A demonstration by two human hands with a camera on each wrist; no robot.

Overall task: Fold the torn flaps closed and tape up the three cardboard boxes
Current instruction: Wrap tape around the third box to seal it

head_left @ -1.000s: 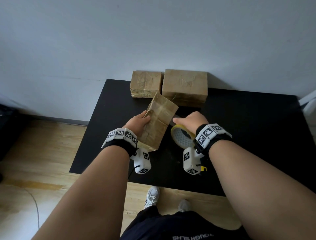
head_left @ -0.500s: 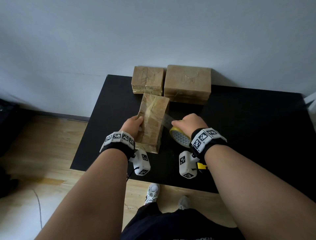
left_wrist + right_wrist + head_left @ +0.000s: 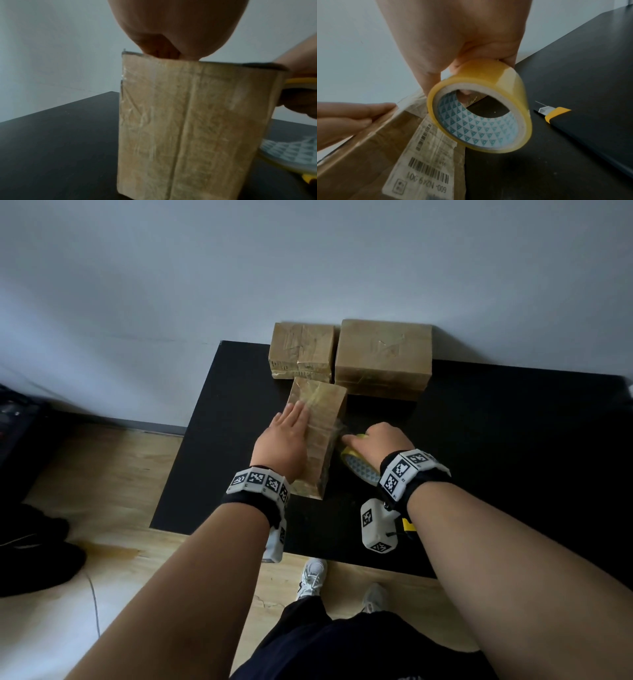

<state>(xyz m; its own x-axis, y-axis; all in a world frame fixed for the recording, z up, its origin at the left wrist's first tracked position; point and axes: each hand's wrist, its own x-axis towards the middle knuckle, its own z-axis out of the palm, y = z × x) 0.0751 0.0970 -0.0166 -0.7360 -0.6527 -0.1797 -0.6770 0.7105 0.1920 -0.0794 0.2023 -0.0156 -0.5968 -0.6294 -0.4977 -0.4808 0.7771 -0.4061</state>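
Observation:
A narrow cardboard box [image 3: 320, 433] [image 3: 197, 121] stands on the black table [image 3: 496, 440], wrapped in clear tape. My left hand [image 3: 286, 436] lies flat on its top with straight fingers [image 3: 356, 116]. My right hand [image 3: 373, 438] grips a yellow tape roll [image 3: 359, 463] [image 3: 481, 108] [image 3: 291, 152] right beside the box's right side, where a shipping label [image 3: 426, 159] shows. A strip of clear tape runs from the roll to the box. Two taped boxes, a small one [image 3: 303, 350] and a bigger one [image 3: 383, 357], stand against the wall behind.
A yellow and black utility knife [image 3: 559, 116] [image 3: 409, 525] lies on the table near its front edge, right of the roll. The table's right half is bare. Beyond the front edge are wooden floor [image 3: 102, 474] and my shoes [image 3: 311, 577].
The box has come down from a tilted hold to stand on the table. My left hand moved from its side to lie flat on top; the right hand brought the roll down beside the box.

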